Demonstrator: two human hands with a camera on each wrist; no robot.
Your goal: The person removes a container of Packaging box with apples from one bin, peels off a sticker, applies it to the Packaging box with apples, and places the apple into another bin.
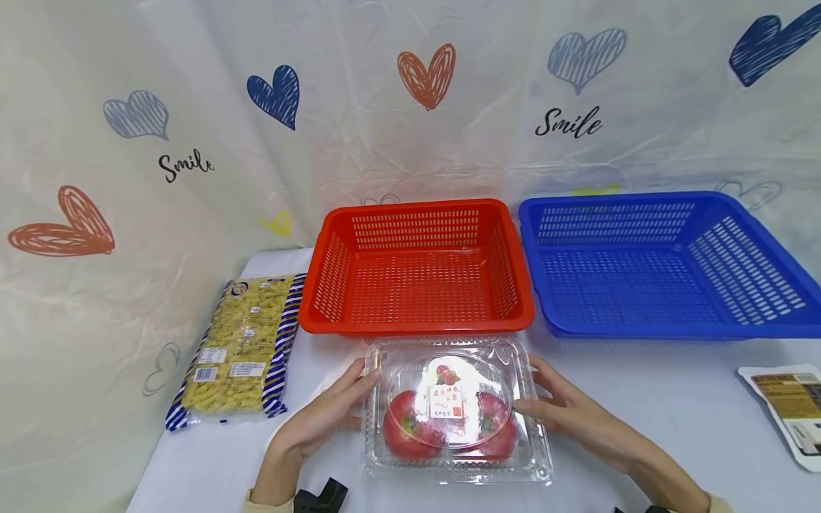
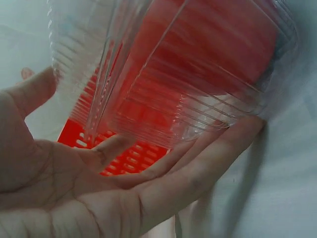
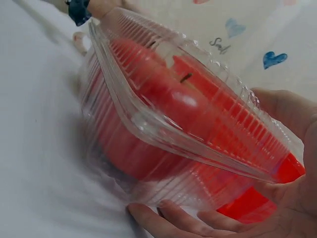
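A clear plastic clamshell box point(image 1: 457, 456) with a printed label point(image 1: 447, 401) on its lid sits in front of the red basket. Two red apples point(image 1: 410, 427) show through it side by side. My left hand point(image 1: 327, 413) holds the box's left side, thumb by the lid and fingers around the lower edge, as the left wrist view shows. From the right, my right hand point(image 1: 571, 410) grips the opposite side, thumb at the top rim. In the right wrist view its fingers point(image 3: 183, 218) reach under the base, close over the white table.
A red basket point(image 1: 417, 327) stands just behind the box, with a blue basket point(image 1: 667, 330) to its right. At the left lies a bag of yellow pasta-like pieces point(image 1: 240, 349) with striped edges. A brown and white pouch point(image 1: 792, 410) lies at the far right.
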